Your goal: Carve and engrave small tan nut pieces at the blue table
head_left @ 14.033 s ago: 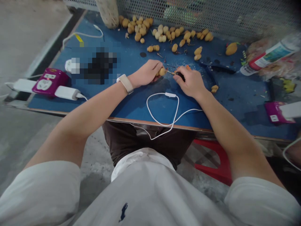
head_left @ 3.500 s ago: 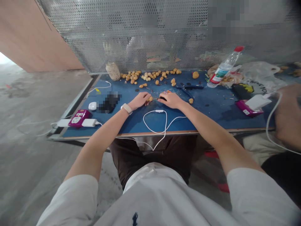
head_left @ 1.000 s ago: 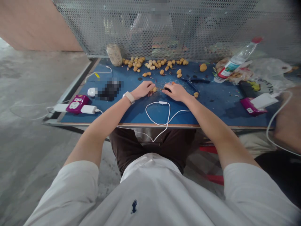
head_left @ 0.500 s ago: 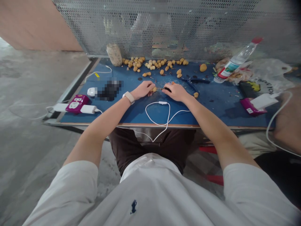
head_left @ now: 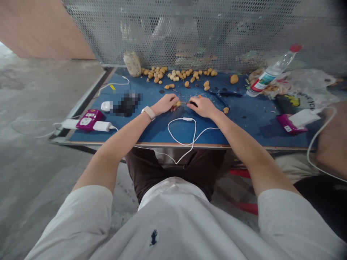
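Observation:
My left hand (head_left: 164, 104) and my right hand (head_left: 202, 107) meet near the middle of the blue worktable (head_left: 260, 130). The left fingers pinch a small tan round fruit (head_left: 178, 103). The right fingers hold a dark-handled pick (head_left: 193, 103), its thin metal tip reaching toward that fruit. Much of the handle is hidden by my fingers. Several similar fruits (head_left: 173, 75) lie in a loose band along the back of the table. A single fruit (head_left: 226, 110) sits just beyond my right hand.
A white cable (head_left: 181, 130) loops below my hands, and a purple power socket (head_left: 89, 120) sits at left. Pliers (head_left: 226, 94), a plastic water bottle (head_left: 273, 71) and a perforated metal screen (head_left: 184, 32) lie ahead. A co-worker's arm (head_left: 332, 137) intrudes at right.
Compared with the oldest frame, the view has lifted and drawn back from the table, showing more of the screen. My hands have stayed together at the fruit, with little visible movement in the last second.

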